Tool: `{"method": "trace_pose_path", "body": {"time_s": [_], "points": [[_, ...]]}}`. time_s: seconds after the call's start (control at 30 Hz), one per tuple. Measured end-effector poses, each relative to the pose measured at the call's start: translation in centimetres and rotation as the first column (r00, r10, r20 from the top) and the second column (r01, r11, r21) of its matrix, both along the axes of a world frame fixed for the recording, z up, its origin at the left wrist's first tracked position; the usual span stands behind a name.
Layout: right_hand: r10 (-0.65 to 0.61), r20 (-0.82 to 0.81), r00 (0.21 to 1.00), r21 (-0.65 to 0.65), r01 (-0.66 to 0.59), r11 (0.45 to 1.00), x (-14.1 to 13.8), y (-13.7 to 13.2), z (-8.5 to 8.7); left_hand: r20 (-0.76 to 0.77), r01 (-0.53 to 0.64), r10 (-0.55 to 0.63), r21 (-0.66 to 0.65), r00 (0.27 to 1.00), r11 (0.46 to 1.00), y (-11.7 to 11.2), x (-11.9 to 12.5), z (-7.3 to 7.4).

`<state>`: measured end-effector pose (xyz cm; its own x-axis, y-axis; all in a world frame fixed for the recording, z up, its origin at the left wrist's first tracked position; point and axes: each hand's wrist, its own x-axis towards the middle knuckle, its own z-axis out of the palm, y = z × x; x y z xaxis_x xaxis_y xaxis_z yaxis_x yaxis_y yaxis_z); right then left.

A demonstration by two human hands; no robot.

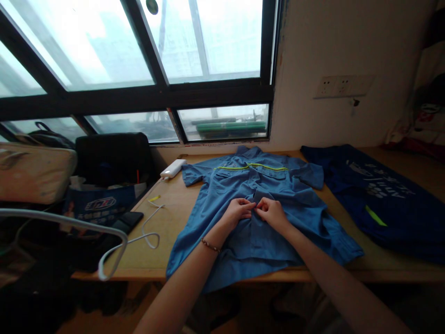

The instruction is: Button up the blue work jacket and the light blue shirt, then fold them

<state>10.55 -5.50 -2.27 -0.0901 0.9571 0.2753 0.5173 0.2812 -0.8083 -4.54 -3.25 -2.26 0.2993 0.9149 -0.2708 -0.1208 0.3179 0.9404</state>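
A blue short-sleeved shirt (222, 232) with yellow-green piping across its chest lies spread out, collar toward the window. Its lower hem hangs slightly over the table's front edge. My left hand (239, 211), with a beaded bracelet at the wrist, pinches the front placket around mid-shirt. Right beside it, my right hand (270, 212) pinches the same strip of cloth, thumb and fingertips together. The fingertips of both hands nearly meet. Any button between them is hidden by the fingers.
On the wooden table (170, 241) a white power bank (173, 169) trails a white cable (153, 222). Dark blue folded cloth (382, 199) with white print lies at the right. A printed bag (100, 204) and a black chair back (114, 157) stand left, below the window.
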Motion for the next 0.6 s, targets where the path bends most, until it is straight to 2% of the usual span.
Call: {"method": "trace_pose_path", "body": {"time_s": [0.07, 0.17, 0.43, 0.6], "points": [[-0.014, 0.071, 0.997, 0.076, 0.008, 0.997, -0.2, -0.2, -0.1, -0.007, -0.029, 0.029, 0.017, 1.0, 0.999, 0.1, 0.1, -0.4], [-0.018, 0.093, 0.996, 0.103, 0.008, 0.995, -0.3, -0.2, -0.3, 0.012, -0.048, 0.048, 0.024, 0.999, 0.999, 0.3, 0.1, -0.9], [0.015, -0.014, 1.0, 0.046, -0.014, 0.999, -0.5, 0.2, -0.8, 0.057, -0.069, 0.068, 0.014, 0.996, 0.998, 0.4, 0.1, -1.1], [0.063, -0.143, 0.988, -0.058, -0.072, 0.996, -0.5, 0.5, -1.0, 0.088, -0.096, 0.094, 0.017, 0.992, 0.995, 0.3, 0.2, -1.1]]}}
